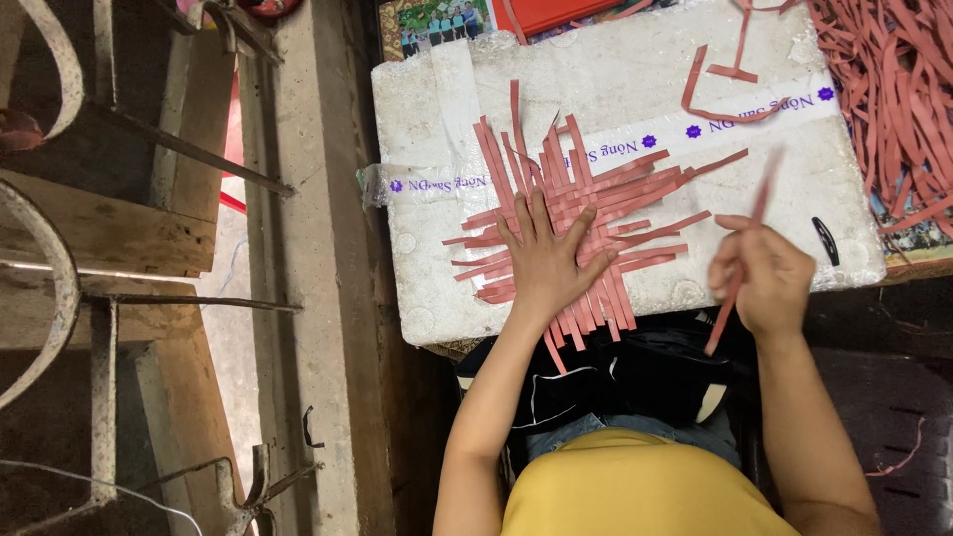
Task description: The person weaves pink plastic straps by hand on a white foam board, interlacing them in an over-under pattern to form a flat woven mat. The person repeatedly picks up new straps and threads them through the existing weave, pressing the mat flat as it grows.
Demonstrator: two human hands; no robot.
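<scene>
While the left hand (544, 260) lay flat and wide open on the woven mat (576, 223) of red strips, pressing it onto the white foam box (635, 69), the right hand (766, 283) was closed around one loose red strip (747, 248), blurred from moving. I judged she was mid-weave, and the next move needed that strip slid over and under the others. I counted one mat, one held strip, two stray strips (720, 89) on the box, and a big pile (893, 89) too tangled to count.

The person wears a mustard-yellow top (635, 486) and blue jeans (586, 429) just above it; both arms are bare, sleeveless.
</scene>
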